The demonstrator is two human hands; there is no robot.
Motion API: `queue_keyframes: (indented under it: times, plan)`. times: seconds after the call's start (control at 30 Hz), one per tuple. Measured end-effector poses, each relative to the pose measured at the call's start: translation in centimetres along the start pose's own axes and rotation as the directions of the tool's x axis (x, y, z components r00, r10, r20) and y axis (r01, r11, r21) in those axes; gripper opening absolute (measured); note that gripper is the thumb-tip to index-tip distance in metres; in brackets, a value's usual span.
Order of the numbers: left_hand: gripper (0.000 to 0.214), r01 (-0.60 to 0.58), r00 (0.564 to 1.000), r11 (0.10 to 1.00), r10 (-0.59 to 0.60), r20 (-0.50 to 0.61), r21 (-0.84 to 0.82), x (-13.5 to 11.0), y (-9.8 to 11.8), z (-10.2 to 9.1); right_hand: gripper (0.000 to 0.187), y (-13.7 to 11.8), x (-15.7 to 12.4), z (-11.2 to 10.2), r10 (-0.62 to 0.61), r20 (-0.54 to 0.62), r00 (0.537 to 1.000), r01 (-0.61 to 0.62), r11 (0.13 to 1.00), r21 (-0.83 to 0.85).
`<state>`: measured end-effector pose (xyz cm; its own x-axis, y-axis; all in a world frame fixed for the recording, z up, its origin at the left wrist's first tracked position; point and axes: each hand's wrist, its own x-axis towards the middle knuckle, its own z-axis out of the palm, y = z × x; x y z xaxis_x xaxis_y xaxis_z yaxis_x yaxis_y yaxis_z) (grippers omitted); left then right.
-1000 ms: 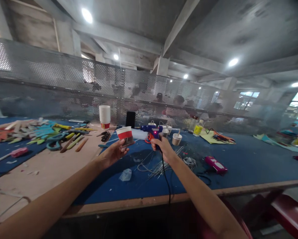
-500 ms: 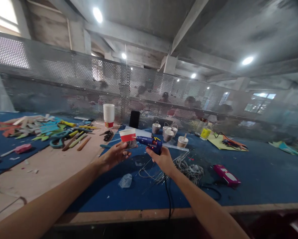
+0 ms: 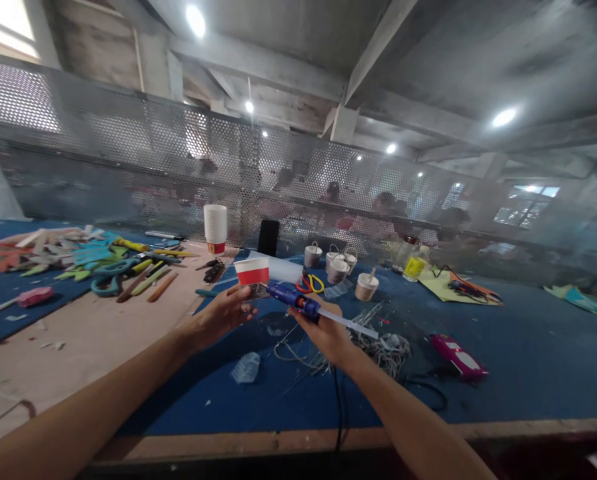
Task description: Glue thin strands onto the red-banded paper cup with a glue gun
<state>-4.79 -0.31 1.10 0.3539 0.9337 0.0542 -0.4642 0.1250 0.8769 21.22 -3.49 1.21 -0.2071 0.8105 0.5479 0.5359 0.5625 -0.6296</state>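
- A red-and-white paper cup (image 3: 252, 272) is held upright above the tabletop (image 3: 528, 373) by the left hand (image 3: 223, 313); its lower part is gripped by the closed fingers (image 3: 243, 308).
- A blue glue gun (image 3: 293, 300) is gripped in the right hand (image 3: 323, 333), with the fingers wrapped around its handle.
- The gun's nozzle is pointed left at the bottom of the cup; whether the two touch cannot be told.
- A clear glue stick (image 3: 351, 325) is seen projecting from the back of the gun, slanting down to the right.
- A black cord (image 3: 337, 400) is seen hanging from the gun along the right forearm and over the tabletop's near edge.
- A tangle of thin wires (image 3: 383, 343) is spread on the blue surface just beyond the right hand, and a pink object (image 3: 458, 357) lies further right.
- A scrap of clear plastic (image 3: 246, 367) lies between the two forearms.
- Behind the cup, a stack of white cups (image 3: 215, 227), a black phone (image 3: 268, 237) and several small handled cups (image 3: 337, 267) are lined up near a perforated metal screen (image 3: 128, 167).
- Coloured craft pieces (image 3: 78, 257) are heaped far to the left.
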Motion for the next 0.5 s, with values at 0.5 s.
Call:
queue_keyframes:
  times: [0.5]
  plan:
    - [0.031, -0.011, 1.000, 1.000, 0.011, -0.006, 0.030, 0.01, -0.21, -0.08, 0.026, 0.21, -0.45, -0.31, -0.156, 0.025, 0.987, 0.157, 0.956, -0.246]
